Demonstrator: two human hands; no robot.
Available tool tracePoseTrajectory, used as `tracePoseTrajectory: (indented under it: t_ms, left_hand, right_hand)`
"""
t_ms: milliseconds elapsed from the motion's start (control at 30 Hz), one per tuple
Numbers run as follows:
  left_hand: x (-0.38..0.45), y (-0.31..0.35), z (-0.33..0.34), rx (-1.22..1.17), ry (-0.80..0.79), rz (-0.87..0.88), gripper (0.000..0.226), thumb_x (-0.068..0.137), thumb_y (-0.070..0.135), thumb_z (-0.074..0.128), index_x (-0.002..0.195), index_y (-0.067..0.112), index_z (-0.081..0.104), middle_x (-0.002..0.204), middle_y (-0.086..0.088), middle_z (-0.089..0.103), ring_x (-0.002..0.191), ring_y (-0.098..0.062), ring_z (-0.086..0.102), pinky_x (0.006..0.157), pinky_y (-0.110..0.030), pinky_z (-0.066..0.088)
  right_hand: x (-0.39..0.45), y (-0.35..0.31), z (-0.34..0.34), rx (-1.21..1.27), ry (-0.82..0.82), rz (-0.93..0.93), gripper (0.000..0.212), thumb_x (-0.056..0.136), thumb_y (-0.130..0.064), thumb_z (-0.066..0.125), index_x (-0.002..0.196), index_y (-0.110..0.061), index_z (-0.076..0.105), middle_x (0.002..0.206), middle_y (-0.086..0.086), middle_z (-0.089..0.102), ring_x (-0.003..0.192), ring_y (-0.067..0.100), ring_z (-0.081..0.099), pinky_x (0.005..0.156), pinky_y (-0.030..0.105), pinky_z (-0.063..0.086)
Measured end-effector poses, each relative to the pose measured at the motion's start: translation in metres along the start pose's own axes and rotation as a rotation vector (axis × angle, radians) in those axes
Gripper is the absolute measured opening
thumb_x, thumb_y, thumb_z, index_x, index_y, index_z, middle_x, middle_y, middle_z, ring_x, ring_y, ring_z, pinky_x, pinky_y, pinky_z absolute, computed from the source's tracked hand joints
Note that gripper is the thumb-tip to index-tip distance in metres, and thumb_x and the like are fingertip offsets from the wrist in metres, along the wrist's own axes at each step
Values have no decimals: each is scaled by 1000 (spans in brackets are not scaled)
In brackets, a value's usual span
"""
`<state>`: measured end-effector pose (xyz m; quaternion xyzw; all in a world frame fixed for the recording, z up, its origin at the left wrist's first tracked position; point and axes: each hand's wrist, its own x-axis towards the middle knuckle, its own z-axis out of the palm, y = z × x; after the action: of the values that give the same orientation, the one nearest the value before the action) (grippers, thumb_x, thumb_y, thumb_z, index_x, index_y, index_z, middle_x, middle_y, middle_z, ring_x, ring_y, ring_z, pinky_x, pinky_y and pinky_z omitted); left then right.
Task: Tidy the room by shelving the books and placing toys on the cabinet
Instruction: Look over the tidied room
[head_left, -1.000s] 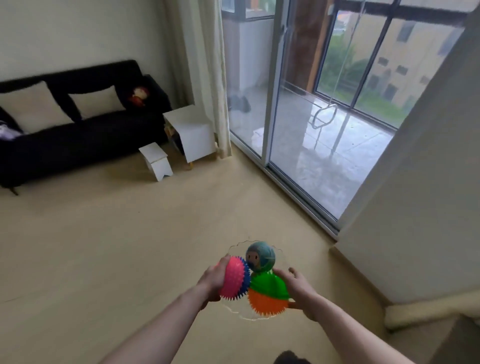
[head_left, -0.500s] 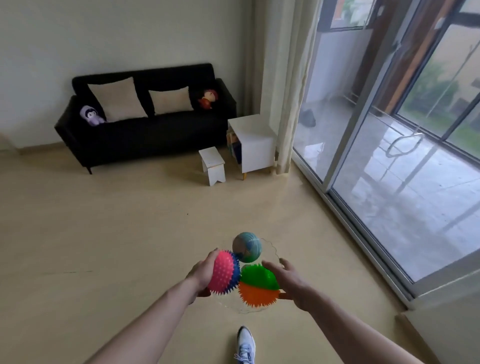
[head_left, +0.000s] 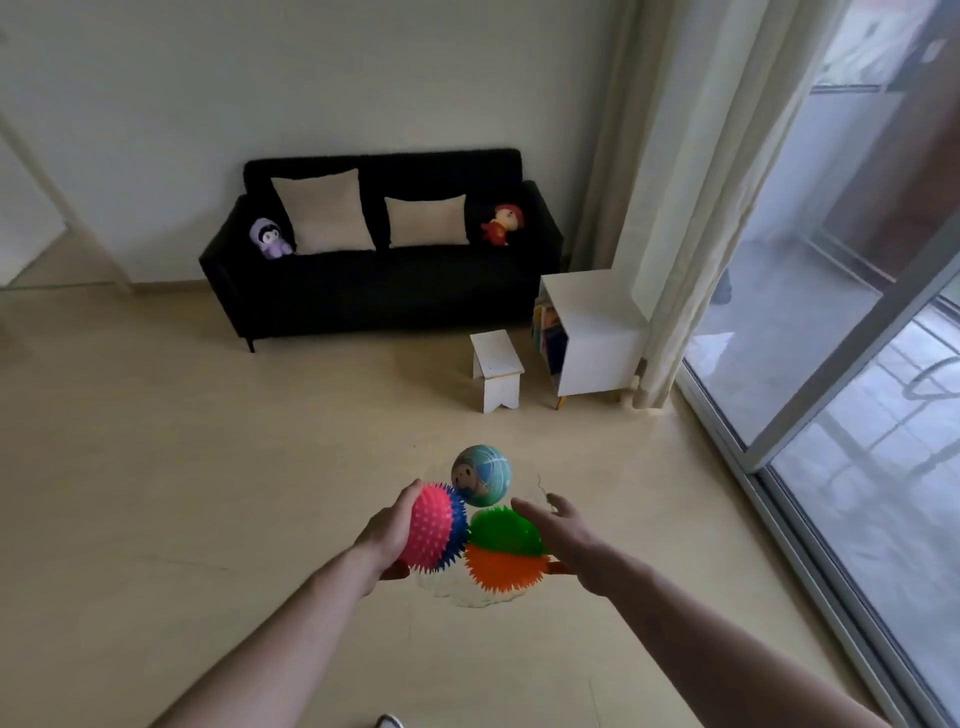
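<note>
I carry a clear wavy-rimmed plate (head_left: 483, 600) at waist height over the floor. On it lie a pink-and-blue spiky ball (head_left: 434, 530), a green-and-orange spiky ball (head_left: 504, 551) and a smooth blue-green ball with a face (head_left: 480, 475). My left hand (head_left: 387, 535) grips the plate's left edge, its fingers against the pink ball. My right hand (head_left: 563, 530) holds the right edge, thumb beneath, fingers stretched over the rim. Ahead stands a white cabinet (head_left: 597, 332) with books (head_left: 548, 332) in its open side. Its top is bare.
A black sofa (head_left: 384, 280) against the far wall carries two cushions, a purple plush (head_left: 267, 239) and a red plush (head_left: 504, 223). A small white stool (head_left: 496, 369) stands left of the cabinet. A curtain (head_left: 691, 208) and sliding glass doors (head_left: 831, 312) run along the right.
My view has swung left, bringing the sofa and cabinet toward the middle and nearer. Both hands keep the same hold on the plate, and the balls have barely shifted.
</note>
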<state>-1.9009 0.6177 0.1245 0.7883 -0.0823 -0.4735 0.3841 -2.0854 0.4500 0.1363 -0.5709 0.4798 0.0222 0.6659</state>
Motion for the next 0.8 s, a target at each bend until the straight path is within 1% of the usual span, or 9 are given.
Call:
tracePoseTrajectory:
  t_ms: [67,167,200,333,400,567,667,733,800]
  left_hand:
    - [24,14,-19,-9,-1,-12,78,95,82,32,140,21,49,123,-12,60,109,-30,63,84,-39,61]
    - [62,41,-52,16,-19,-6,83,93,85,31,142,20,48,125,-13,60,109,-30,63,81,-38,61]
    - [83,52,-72,22,-29,-1,84,93,85,31,143,20,48,126,-14,59,109,-31,63,80,-38,61]
    - [125,90,-118,71,-45,23,81,94,83,31,141,19,47,125,-14,58,106,-30,62,78,-37,61]
    - [156,111,-151,71,-56,38,79,95,82,30,140,19,47,123,-13,58,105,-29,62,79,-36,61]
    - [196,145,-197,113,-68,26,80,95,82,31,140,19,48,124,-15,58,108,-31,62,74,-35,59]
    - [229,166,-223,101,-80,22,76,96,80,31,137,19,48,121,-13,59,106,-29,62,78,-36,59]
    - [252,180,-238,90,-68,10,73,97,79,32,133,18,50,117,-12,60,104,-28,62,79,-35,58]
    - [276,194,-252,85,-54,7,72,97,78,32,132,18,50,116,-12,60,103,-27,61,77,-34,57]
  right_hand:
    - [24,-23,9,-16,33,16,92,88,-59,69,159,-26,20,155,12,41,115,27,53,86,40,57]
    - [61,-56,28,-21,43,33,92,88,-59,69,159,-27,20,156,14,40,128,32,52,94,44,55]
    - [80,-73,42,-8,62,38,92,88,-60,69,159,-27,21,156,14,40,128,32,52,93,44,56]
    - [115,-118,69,11,94,42,91,88,-59,68,159,-26,21,154,15,41,111,26,52,85,41,57]
    - [143,-146,91,44,111,19,91,89,-59,68,159,-25,21,155,15,41,111,25,53,85,41,58]
    - [177,-190,122,57,132,45,92,89,-60,67,159,-25,20,156,15,40,123,30,54,87,41,58]
    - [215,-220,134,57,142,44,91,89,-61,66,159,-24,21,154,15,42,116,29,56,87,42,58]
    - [238,-241,141,59,132,34,92,88,-61,66,159,-24,21,152,15,44,110,27,55,83,40,59]
    - [265,-260,147,43,126,23,92,88,-62,66,159,-24,21,152,15,44,108,26,55,76,37,59]
